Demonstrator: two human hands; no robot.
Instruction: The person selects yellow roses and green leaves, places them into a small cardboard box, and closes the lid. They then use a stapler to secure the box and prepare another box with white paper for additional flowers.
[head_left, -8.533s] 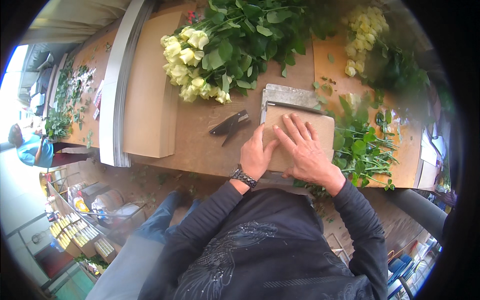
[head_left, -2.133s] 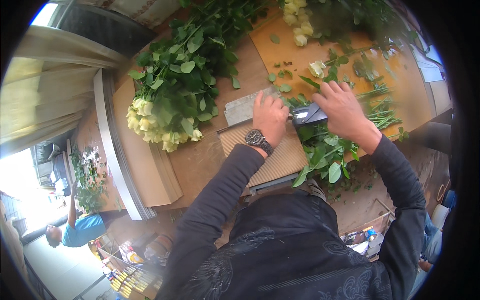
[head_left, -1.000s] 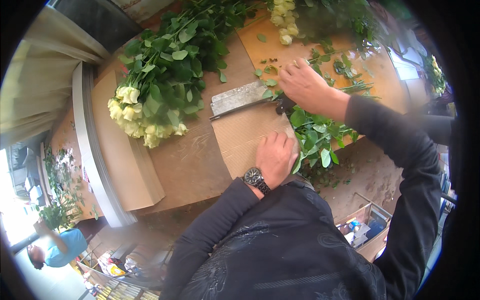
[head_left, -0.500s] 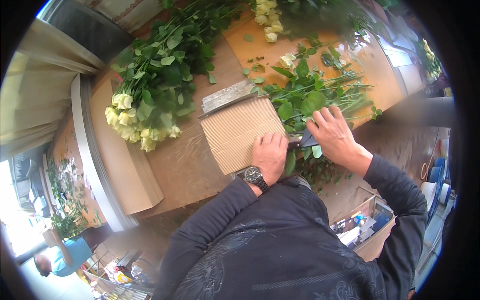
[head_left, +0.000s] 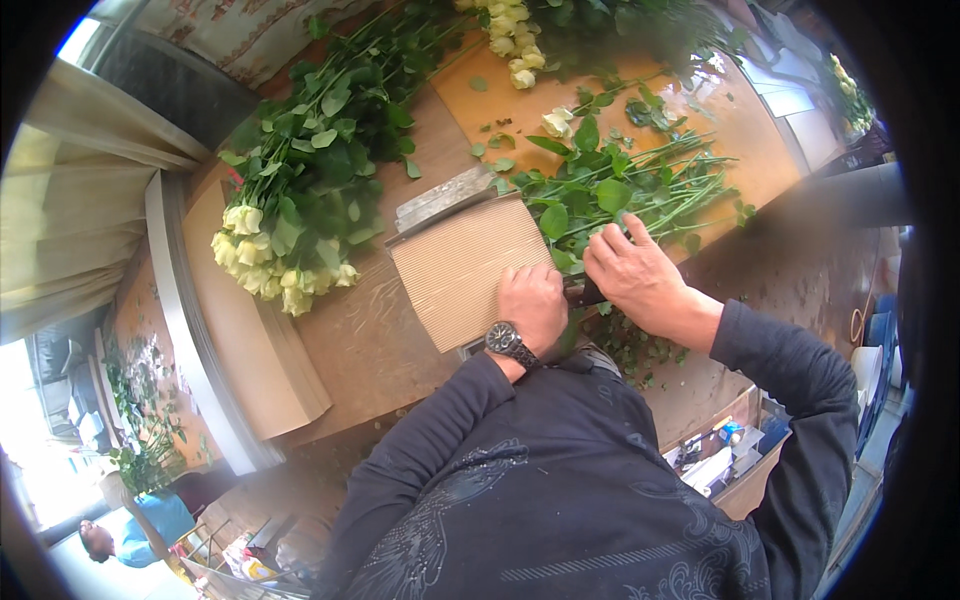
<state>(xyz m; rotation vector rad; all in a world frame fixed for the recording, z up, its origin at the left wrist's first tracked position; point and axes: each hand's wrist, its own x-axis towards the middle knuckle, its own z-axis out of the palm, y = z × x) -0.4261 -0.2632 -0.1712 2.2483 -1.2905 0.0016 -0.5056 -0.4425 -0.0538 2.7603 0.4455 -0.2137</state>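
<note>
One curtain [head_left: 85, 215] flanks the table [head_left: 365, 345]; hands curl, left [head_left: 532, 310] on cardboard [head_left: 460, 265], right [head_left: 638, 274] round tool [head_left: 588, 293].

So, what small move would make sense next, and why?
Probably a squeeze of the dark stapler-like tool: the right hand holds it by the right edge of the corrugated cardboard, while the left hand rests on the cardboard close by, seemingly steadying it.

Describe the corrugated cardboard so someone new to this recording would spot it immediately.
On the brown worktable, find the left hand wearing a dark wristwatch. That hand overlaps the lower-right edge of the corrugated cardboard, a tan, roughly square piece beside a grey metal plate. Parallel ridges set this cardboard apart from the smooth brown stack farther left.
</note>
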